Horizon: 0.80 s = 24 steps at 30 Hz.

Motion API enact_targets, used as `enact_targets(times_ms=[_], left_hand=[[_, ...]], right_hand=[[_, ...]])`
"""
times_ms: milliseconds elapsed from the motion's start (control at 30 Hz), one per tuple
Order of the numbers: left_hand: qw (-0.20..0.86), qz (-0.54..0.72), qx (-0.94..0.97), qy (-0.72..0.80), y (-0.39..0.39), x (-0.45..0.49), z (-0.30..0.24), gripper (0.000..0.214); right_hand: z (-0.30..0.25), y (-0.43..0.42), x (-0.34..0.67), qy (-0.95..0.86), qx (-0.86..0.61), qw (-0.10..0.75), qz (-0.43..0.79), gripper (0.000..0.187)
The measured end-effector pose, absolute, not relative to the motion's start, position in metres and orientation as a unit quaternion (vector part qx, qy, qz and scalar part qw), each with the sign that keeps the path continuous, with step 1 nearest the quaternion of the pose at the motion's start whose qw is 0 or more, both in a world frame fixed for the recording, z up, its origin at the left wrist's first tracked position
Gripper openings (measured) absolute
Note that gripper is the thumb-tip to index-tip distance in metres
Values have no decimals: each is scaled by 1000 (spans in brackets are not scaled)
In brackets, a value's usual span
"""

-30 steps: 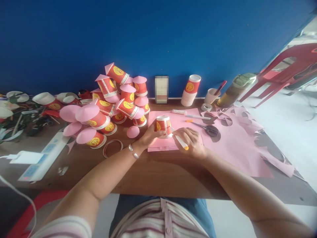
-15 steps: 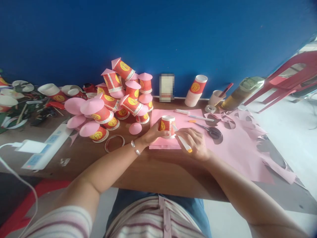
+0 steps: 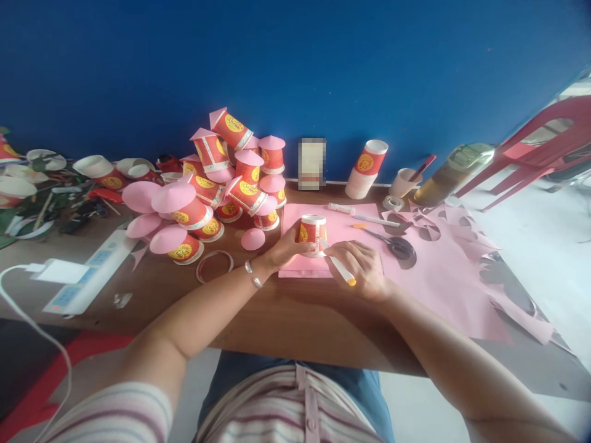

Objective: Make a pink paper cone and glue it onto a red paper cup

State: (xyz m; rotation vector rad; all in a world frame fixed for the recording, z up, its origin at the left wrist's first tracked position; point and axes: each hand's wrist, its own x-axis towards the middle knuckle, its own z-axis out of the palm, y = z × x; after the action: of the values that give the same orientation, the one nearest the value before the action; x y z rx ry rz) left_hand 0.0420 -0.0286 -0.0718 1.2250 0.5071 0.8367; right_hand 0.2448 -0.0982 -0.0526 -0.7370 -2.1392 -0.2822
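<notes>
My left hand (image 3: 290, 245) is closed around the left side of a red paper cup (image 3: 305, 234) with yellow print and a white rim. The cup stands upside down over pink paper (image 3: 295, 264). In my right hand (image 3: 360, 264) is a white marker (image 3: 340, 268) with an orange end, and its tip meets the cup's right front side or lies very close to it. A pale strip with small markings runs down the cup there. Scissors (image 3: 401, 247), a glue stick (image 3: 340, 209) and another pen (image 3: 376, 220) lie on the paper behind my right hand.
Left of my hands, red cups with pink cone tops (image 3: 210, 178) are piled up. A power strip (image 3: 87, 271) and a tape ring (image 3: 215, 266) lie nearer. Stacked cups (image 3: 367, 169), a tape roll (image 3: 393, 203) and a bottle (image 3: 450, 172) stand along the blue wall.
The marker's tip has moved slightly down along the cup's side, with my right hand shifting a little. My left hand keeps its hold on the cup.
</notes>
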Motion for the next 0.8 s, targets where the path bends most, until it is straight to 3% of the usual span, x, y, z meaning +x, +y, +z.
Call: enact_targets(times_ms=[633, 800], left_hand=[[692, 382, 559, 250, -31, 41, -72, 53], [691, 378, 563, 250, -31, 42, -70, 42]], right_hand=[[-52, -95, 247, -847, -296, 423, -124, 30], [-53, -96, 248, -849, -299, 420, -118, 35]])
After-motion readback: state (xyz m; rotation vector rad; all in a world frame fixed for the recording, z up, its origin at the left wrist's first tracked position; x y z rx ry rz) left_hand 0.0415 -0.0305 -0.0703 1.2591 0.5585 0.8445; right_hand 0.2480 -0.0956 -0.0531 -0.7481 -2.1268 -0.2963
